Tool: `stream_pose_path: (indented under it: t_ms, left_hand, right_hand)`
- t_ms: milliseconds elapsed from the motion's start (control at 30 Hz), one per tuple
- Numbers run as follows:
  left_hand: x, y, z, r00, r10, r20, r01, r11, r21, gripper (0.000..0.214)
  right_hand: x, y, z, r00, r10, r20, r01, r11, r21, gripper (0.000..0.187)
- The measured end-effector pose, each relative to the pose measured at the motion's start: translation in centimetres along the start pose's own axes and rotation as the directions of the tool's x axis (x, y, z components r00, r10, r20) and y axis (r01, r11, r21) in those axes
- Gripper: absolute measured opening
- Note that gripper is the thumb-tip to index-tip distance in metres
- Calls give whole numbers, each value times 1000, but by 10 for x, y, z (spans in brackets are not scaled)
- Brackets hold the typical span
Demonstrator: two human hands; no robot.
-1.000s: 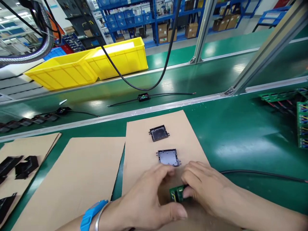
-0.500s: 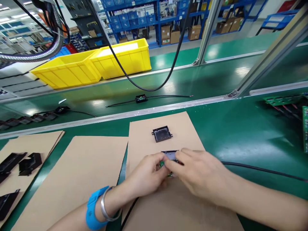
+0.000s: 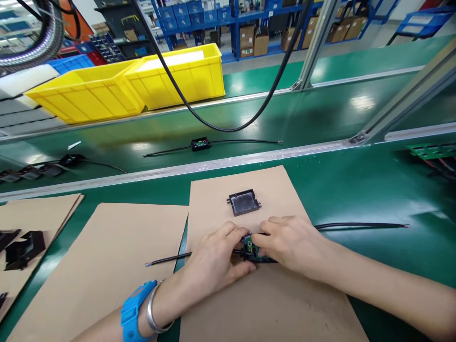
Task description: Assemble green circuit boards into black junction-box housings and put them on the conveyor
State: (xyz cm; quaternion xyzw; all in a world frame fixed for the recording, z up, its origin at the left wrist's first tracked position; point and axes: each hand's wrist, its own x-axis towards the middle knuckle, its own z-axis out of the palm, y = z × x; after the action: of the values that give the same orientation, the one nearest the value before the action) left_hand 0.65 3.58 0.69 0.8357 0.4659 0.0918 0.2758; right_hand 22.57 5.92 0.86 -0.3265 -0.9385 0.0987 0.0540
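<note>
Both hands close around a small green circuit board [image 3: 251, 247] that sits in a black plastic housing on the cardboard sheet [image 3: 285, 304]. My left hand [image 3: 223, 251] grips its left end, thumb at the near edge and fingers at the far side. At the right end, the fingers of my right hand [image 3: 288, 242] press on the board and housing and cover much of them. A black cable [image 3: 167, 260] runs out to the left beneath my left hand, and another black cable [image 3: 363, 225] reaches right past my right hand. Just beyond lies a separate black housing [image 3: 244, 202].
Two more cardboard sheets [image 3: 117, 251] lie to the left, the farther one bearing black plastic parts [image 3: 26, 249]. Behind a metal rail [image 3: 235, 164] rests a cabled module [image 3: 200, 144]. A black cable loop [image 3: 228, 129] hangs ahead, before yellow bins [image 3: 185, 78]. Green boards [image 3: 434, 151] lie far right.
The board now lies lower in the housing, with both hands flatter over it. Its left cable has swung up to point left, and the right cable's end has come into view.
</note>
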Motion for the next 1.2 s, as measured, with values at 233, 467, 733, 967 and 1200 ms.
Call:
stream_pose_path:
  t_ms: [233,467,733,967,1200]
  left_hand:
    - [-3,2,2,997,-77,12,77,997,-6,46]
    - [-5,0,-1,998,-25,51,26,1000,-18,57]
    - [-19,-2,4,962,269,-42,-226,875,428,25]
    - [-12,5,15,973,178,-144,-103,903,418,17]
    - [-11,16,11,989,124,82,-147,714,685,25]
  right_hand:
    - [2,-5,-3,1000,-16,1,16,991,-131,8]
    - [-3,-5,8,1000,-10,-28,11,999,31,14]
    - [2,-4,10,1000,1,-10,0,993,122,21]
    - [4,-1,10,1000,-7,-13,9,989,150,25]
    - [1,-3,14,998,36,-59,-26,986,167,21]
